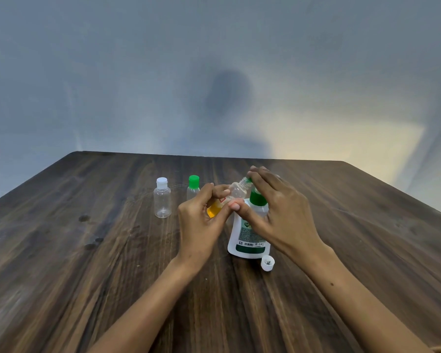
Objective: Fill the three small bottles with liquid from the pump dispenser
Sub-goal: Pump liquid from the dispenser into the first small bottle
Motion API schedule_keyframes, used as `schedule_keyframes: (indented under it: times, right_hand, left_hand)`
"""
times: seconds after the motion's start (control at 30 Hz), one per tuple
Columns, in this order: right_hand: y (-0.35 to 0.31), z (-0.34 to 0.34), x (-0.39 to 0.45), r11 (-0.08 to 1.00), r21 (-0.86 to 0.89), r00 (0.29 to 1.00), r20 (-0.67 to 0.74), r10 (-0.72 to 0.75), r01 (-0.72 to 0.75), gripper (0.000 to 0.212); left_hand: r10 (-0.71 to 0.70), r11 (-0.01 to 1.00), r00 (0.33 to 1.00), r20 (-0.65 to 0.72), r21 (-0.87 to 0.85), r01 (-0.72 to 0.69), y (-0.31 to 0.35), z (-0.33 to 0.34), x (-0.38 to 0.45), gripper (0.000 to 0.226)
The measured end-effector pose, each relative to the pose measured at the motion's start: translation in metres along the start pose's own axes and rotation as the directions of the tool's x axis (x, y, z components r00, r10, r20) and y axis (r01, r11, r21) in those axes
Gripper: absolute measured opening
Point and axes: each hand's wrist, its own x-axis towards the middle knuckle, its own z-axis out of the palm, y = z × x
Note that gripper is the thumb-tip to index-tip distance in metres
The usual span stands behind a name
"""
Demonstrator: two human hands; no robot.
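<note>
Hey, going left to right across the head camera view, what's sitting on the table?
White-capped bottle → green-capped bottle → left hand holding the tilted bottle → pump dispenser → loose white cap. The right hand overlaps the dispenser, so it is left out.

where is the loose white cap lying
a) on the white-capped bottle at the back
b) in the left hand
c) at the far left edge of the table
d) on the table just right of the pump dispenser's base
d: the loose white cap lies open side up on the table, beside the base of the pump dispenser.
</note>
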Motion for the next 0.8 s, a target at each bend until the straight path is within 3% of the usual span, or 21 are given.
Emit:
schedule_keyframes:
  times: [0.37, 0.53, 0.7, 0.8]
  right_hand:
    - [0.0, -0.001, 0.002, 1.0, 0.015, 1.0, 0.015, 0.012, -0.013, 0.096]
    - [-0.001, 0.01, -0.004, 1.0, -0.013, 0.999, -0.048, 0.015, -0.016, 0.091]
    - [0.001, 0.0, 0.005, 1.0, 0.021, 0.999, -0.049, 0.004, -0.003, 0.092]
    - [0.0, 0.005, 0.001, 1.0, -0.013, 0.998, -0.069, 0.0, -0.001, 0.091]
  left_hand:
    - [-0.026, 1.0, 1.0, -0.003, 0.001, 0.026, -0.001, 0.003, 0.0, 0.027]
    - [-0.039, 0.998, 0.999, 0.022, 0.045, 0.038, -0.006, 0.003, -0.002, 0.016]
    - [-0.014, 1.0, 1.0, -0.009, -0.004, 0.014, 0.0, 0.004, 0.002, 0.025]
    - [-0.003, 0.999, 1.0, 0.01, 0.035, 0.003, -0.004, 0.002, 0.001, 0.019]
